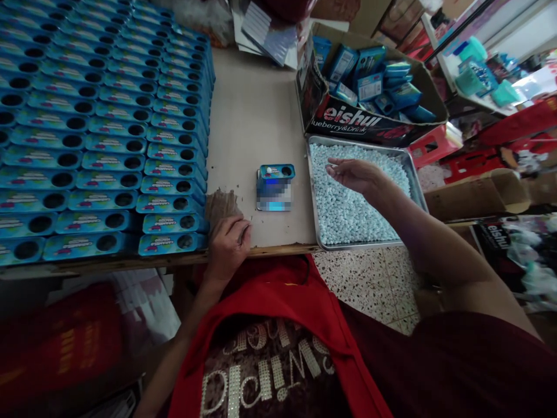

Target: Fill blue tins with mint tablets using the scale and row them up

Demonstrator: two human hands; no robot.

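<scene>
My left hand (pixel 228 242) rests at the table's front edge with its fingers curled together; whether anything is between them is hidden. Over the left part of a metal tray (pixel 319 239) filled with small pale blue pellets (pixel 361 215) is my right hand (pixel 354 174), its fingers stretched out and partly blurred. Between the hands a small blue tin (pixel 275 171) with a dark round opening lies on the table, a white pellet on its top. A blurred patch covers the part just below the tin's top.
Rows of blue tins (pixel 115 145) fill the table's left side. An open carton (pixel 369 125) of blue packs stands behind the tray. A torn brown cardboard piece (pixel 223 206) lies beside my left hand. Papers (pixel 272 32) lie at the back.
</scene>
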